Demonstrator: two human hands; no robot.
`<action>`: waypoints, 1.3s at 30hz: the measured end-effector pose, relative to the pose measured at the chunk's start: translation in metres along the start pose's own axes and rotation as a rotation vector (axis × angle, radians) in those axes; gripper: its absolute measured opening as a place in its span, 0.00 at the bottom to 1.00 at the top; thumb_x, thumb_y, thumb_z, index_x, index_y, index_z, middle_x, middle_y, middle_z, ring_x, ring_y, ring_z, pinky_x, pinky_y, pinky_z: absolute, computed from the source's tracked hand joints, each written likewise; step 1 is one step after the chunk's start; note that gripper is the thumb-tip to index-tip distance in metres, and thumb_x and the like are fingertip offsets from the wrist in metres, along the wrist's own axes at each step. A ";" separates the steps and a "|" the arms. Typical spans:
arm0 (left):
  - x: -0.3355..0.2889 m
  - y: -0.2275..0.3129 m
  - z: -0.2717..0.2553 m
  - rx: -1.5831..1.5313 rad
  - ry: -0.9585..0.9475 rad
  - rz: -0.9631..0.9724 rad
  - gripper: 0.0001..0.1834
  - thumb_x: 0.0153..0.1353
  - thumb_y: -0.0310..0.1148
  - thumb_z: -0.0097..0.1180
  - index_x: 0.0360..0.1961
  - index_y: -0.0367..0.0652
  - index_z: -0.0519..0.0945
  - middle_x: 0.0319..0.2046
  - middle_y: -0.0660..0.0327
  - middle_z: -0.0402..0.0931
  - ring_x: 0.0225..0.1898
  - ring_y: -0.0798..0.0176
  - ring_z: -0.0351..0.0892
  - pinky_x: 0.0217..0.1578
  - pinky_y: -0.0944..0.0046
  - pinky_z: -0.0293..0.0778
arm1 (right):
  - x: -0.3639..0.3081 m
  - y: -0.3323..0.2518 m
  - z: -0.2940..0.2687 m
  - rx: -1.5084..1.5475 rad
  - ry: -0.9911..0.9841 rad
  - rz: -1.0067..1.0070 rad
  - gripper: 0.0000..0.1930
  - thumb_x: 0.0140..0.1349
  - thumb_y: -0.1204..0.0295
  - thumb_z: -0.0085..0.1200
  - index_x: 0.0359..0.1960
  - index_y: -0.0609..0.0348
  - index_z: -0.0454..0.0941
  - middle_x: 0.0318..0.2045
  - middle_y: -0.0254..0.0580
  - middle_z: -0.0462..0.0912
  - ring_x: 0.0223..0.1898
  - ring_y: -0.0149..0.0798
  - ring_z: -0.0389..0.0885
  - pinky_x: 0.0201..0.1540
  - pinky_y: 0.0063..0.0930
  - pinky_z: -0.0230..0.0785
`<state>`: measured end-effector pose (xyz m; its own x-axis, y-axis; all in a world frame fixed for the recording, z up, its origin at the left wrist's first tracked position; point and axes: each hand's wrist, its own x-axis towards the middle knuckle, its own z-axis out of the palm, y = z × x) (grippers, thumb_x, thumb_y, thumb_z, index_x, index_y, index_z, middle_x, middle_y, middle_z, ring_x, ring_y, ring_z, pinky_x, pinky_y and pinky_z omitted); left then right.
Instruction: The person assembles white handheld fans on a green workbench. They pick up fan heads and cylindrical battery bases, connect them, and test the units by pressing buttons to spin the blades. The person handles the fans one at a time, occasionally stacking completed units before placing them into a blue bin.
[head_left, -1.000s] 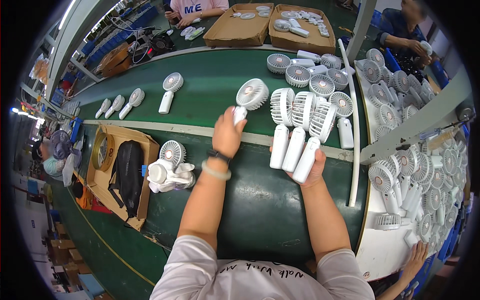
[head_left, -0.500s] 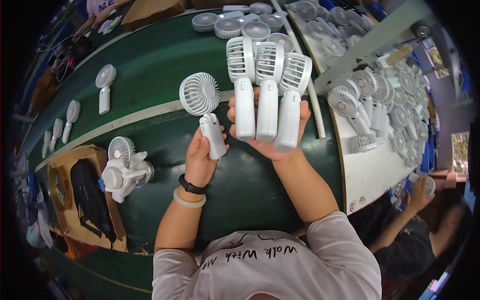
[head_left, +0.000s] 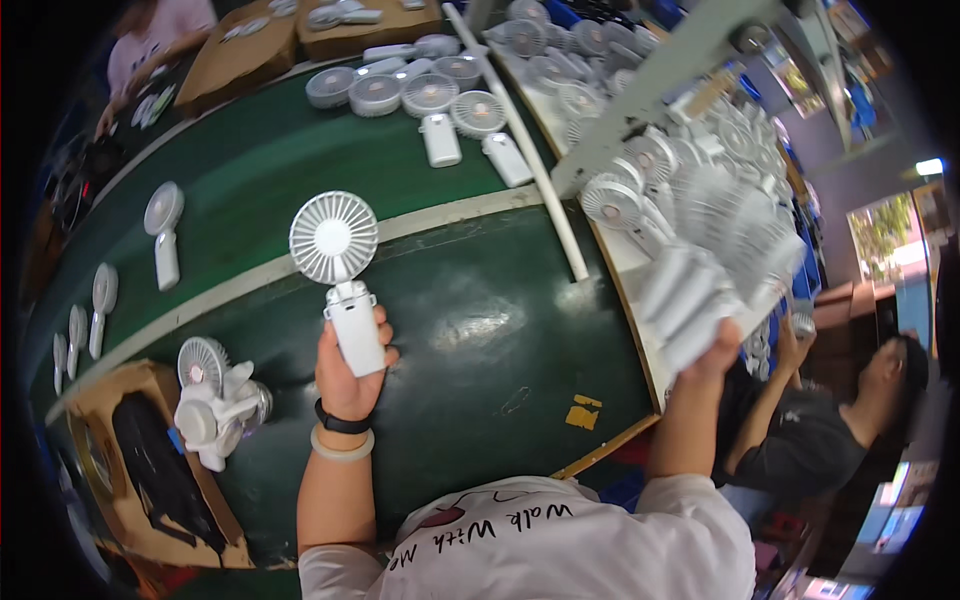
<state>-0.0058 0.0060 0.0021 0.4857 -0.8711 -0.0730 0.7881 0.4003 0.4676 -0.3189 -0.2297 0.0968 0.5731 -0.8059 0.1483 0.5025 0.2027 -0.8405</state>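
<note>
My left hand [head_left: 343, 385] is closed around the white handle of a handheld fan [head_left: 335, 238], whose round slatted head points up over the dark green bench [head_left: 480, 400]. At the right, my right hand [head_left: 714, 354] grips the handle ends of three handheld fans [head_left: 690, 305], blurred by motion. They are over the pale side table [head_left: 625, 270], in front of a pile of white fans [head_left: 745, 140]; whether they touch the pile I cannot make out.
More fans [head_left: 430, 95] lie on the green belt [head_left: 260, 150], with one fan [head_left: 165, 225] farther left. A cardboard box [head_left: 225, 510] holds a black item beside a fan and white parts [head_left: 215, 400]. A white pipe [head_left: 530, 150] and grey post [head_left: 660, 90] border the side table. A co-worker [head_left: 820, 430] sits right.
My right hand has swung right with its three fans, from above the bench to the side table. My left hand's fan has turned its head toward me. The view has shifted right.
</note>
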 end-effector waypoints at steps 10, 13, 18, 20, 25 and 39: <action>0.001 -0.002 -0.011 -0.029 -0.109 0.043 0.25 0.67 0.49 0.35 0.57 0.41 0.63 0.48 0.52 0.70 0.42 0.60 0.73 0.38 0.58 0.72 | 0.013 -0.043 -0.174 -0.491 0.752 0.255 0.28 0.55 0.47 0.54 0.53 0.49 0.66 0.46 0.36 0.72 0.46 0.40 0.72 0.45 0.40 0.67; -0.001 -0.001 -0.010 0.027 -0.067 0.054 0.25 0.66 0.46 0.37 0.58 0.41 0.62 0.49 0.53 0.69 0.43 0.60 0.72 0.40 0.58 0.72 | 0.018 -0.040 -0.205 -0.481 0.722 0.200 0.34 0.56 0.43 0.50 0.59 0.49 0.61 0.52 0.42 0.68 0.52 0.42 0.68 0.50 0.38 0.64; 0.000 -0.017 0.009 0.661 0.188 0.350 0.26 0.60 0.27 0.51 0.58 0.39 0.59 0.47 0.58 0.69 0.43 0.66 0.71 0.43 0.63 0.71 | 0.015 -0.039 -0.205 -1.339 0.608 0.454 0.33 0.62 0.50 0.45 0.60 0.63 0.59 0.48 0.52 0.74 0.47 0.43 0.74 0.49 0.30 0.65; 0.000 -0.021 0.005 0.774 0.198 0.282 0.29 0.54 0.21 0.55 0.57 0.37 0.59 0.44 0.59 0.69 0.43 0.68 0.71 0.43 0.65 0.71 | -0.002 -0.038 -0.215 -1.736 0.611 0.350 0.29 0.62 0.55 0.46 0.58 0.66 0.62 0.44 0.54 0.77 0.44 0.45 0.76 0.48 0.30 0.66; 0.001 -0.015 0.004 0.533 0.201 0.142 0.25 0.58 0.24 0.51 0.55 0.38 0.57 0.41 0.59 0.69 0.41 0.69 0.71 0.44 0.66 0.70 | -0.008 -0.032 -0.098 -1.950 0.662 -0.311 0.20 0.60 0.72 0.48 0.54 0.68 0.66 0.48 0.55 0.75 0.48 0.46 0.75 0.50 0.33 0.65; 0.002 -0.004 -0.001 0.232 0.100 0.118 0.27 0.62 0.33 0.50 0.59 0.40 0.56 0.47 0.55 0.71 0.46 0.62 0.74 0.47 0.61 0.71 | 0.249 0.208 0.108 -1.861 -0.024 -0.171 0.40 0.51 0.44 0.53 0.63 0.50 0.57 0.62 0.62 0.51 0.61 0.61 0.55 0.60 0.55 0.48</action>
<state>-0.0080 0.0030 -0.0004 0.6130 -0.7853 -0.0873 0.6219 0.4114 0.6663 -0.0012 -0.3284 0.0151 0.6154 -0.7391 0.2738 -0.7032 -0.6718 -0.2328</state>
